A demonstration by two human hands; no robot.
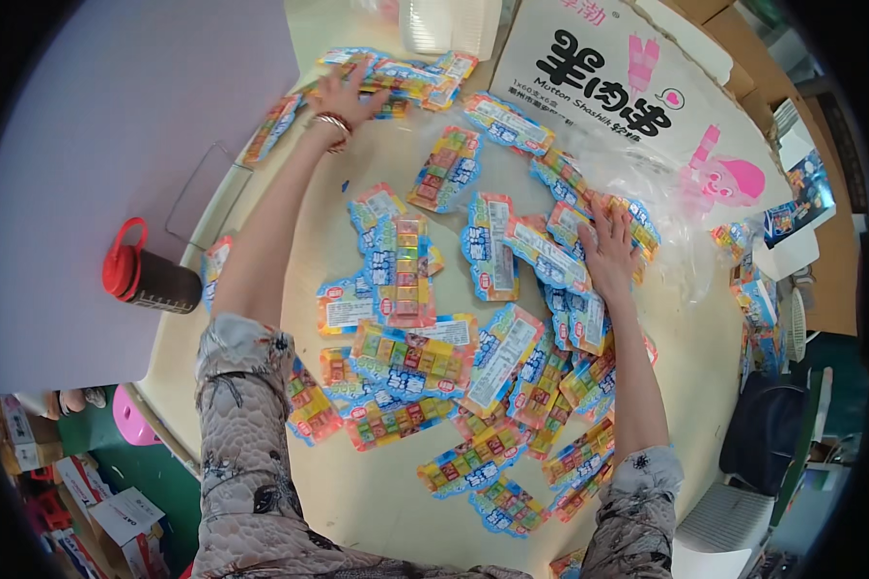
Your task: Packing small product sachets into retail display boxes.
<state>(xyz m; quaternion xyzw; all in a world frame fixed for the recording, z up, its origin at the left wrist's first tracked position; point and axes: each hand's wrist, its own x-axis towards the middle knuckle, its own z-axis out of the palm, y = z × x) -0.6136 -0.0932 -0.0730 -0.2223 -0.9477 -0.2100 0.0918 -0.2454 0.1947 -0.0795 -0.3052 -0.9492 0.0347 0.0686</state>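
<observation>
Blue-edged candy packs with rows of coloured squares lie scattered over the cream table. At the far left, my left hand, with a red-and-white bracelet on its wrist, rests fingers spread on a pile of candy packs. To the right, my right hand lies with its fingers stretched out over another heap, touching candy packs beside it. Neither hand is closed round a pack. Between my arms, a candy pack overlaps others near the middle. More packs spread toward me, some face up, some showing their backs.
A large white printed carton stands at the far right, with clear plastic film beside it. A clear plastic tray sits at the back. A dark bottle with a red lid is left of my left arm. More packs lie along the right edge.
</observation>
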